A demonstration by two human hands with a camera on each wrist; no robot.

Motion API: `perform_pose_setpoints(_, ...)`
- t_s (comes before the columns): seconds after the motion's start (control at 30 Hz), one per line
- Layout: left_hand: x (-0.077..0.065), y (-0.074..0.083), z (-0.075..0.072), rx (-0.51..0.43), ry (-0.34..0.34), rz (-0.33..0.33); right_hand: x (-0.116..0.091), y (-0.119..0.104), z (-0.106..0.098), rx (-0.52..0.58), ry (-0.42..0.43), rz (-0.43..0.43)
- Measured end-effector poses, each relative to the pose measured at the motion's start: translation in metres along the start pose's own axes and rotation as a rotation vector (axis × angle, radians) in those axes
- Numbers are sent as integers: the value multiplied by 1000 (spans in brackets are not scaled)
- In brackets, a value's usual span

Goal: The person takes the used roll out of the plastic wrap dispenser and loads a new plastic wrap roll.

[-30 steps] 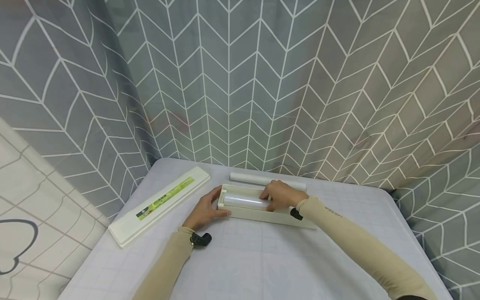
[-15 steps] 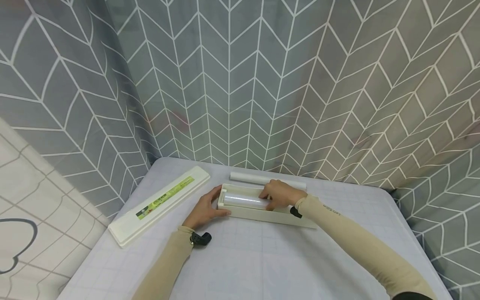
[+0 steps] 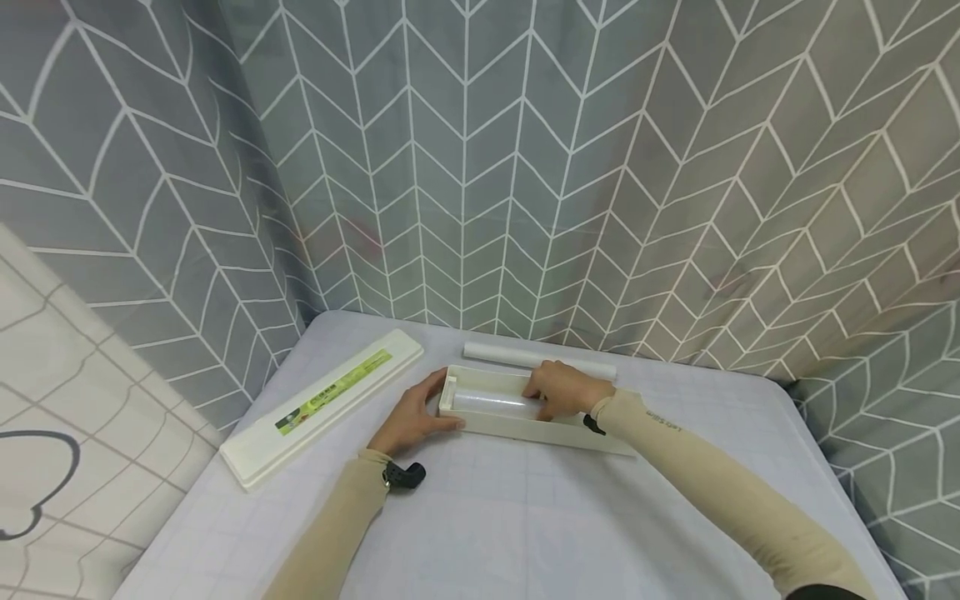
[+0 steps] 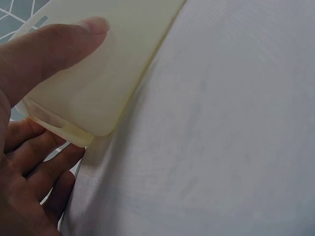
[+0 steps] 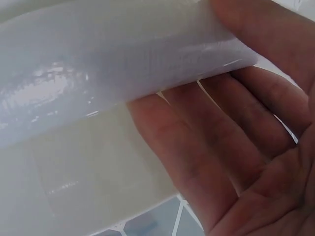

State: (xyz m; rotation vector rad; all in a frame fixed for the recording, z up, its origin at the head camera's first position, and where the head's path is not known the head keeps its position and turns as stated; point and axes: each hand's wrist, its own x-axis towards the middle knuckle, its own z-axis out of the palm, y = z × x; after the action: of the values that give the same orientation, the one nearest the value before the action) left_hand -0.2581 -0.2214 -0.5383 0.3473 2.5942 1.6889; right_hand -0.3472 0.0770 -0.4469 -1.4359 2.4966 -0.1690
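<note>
An open, long cream-white box (image 3: 517, 430) lies crosswise on the table, with a shiny clear roll of plastic wrap (image 3: 491, 402) inside it. My left hand (image 3: 409, 422) holds the box's left end; in the left wrist view the thumb presses the front wall (image 4: 118, 73) while the fingers curl round the end. Reaching in from the right, my right hand (image 3: 566, 390) grips the roll. The right wrist view shows the thumb on one side of the wrap (image 5: 108, 64) and the fingers beneath its other side. That hand and wrist hide the right part of the box interior.
To the left lies a long white lid (image 3: 258, 446) with a green label, set at a slant. Behind the box is a white tube (image 3: 498, 355), partly hidden by my right hand. A patterned curtain (image 3: 480, 167) hangs along the back edge of the white-covered table (image 3: 510, 533).
The head view has shifted very slightly. Both hands, the box and the roll of plastic wrap keep their places relative to each other.
</note>
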Motion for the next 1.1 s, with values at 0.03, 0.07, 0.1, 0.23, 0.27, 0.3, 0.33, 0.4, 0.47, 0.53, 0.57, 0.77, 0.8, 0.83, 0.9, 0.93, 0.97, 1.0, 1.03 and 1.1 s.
perform_pose_setpoints(0.03,0,0,0,-4,0,-1,1,0,1,4,-1,3)
perform_pose_setpoints(0.07,0,1,1,-6,0,-2,1,0,1,6,-2,7)
perform_pose_setpoints(0.1,-1,1,1,-9,2,-4,1,0,2,6,-2,8)
perform_pose_setpoints(0.23,-1,3,1,-14,6,-9,1,0,2,6,1,9)
perform_pose_setpoints(0.27,-2,3,0,-13,8,-9,1,0,2,4,1,9)
perform_pose_setpoints(0.3,-2,3,0,-13,9,-10,1,0,2,2,2,9)
perform_pose_setpoints(0.33,-2,3,0,-12,9,-9,2,1,2,-3,3,8)
perform_pose_setpoints(0.4,-2,3,0,-14,7,-7,2,1,3,-14,6,4)
perform_pose_setpoints(0.47,-2,3,0,-16,6,-7,2,2,3,-28,12,-4)
perform_pose_setpoints(0.53,-2,2,0,-21,5,-7,1,1,3,-41,22,-12)
perform_pose_setpoints(0.57,-2,2,0,-24,4,-6,1,1,3,-44,27,-15)
perform_pose_setpoints(0.77,-1,0,1,-28,2,-1,-2,-1,1,-61,51,-17)
perform_pose_setpoints(0.8,0,0,1,-28,1,-1,-2,-1,1,-62,53,-17)
perform_pose_setpoints(0.83,0,-1,1,-28,2,-2,-3,-1,1,-65,55,-21)
perform_pose_setpoints(0.9,0,-1,1,-29,3,-5,-3,0,1,-69,59,-29)
perform_pose_setpoints(0.93,0,-1,1,-28,3,-6,-4,0,2,-74,60,-31)
perform_pose_setpoints(0.97,-1,0,1,-29,3,-8,-4,1,2,-79,60,-31)
perform_pose_setpoints(1.0,-1,0,1,-27,4,-9,-4,1,2,-86,59,-32)
perform_pose_setpoints(1.03,-1,0,1,-27,5,-10,-4,1,3,-89,61,-33)
perform_pose_setpoints(1.1,-1,1,0,-26,3,-12,-3,2,3,-94,67,-32)
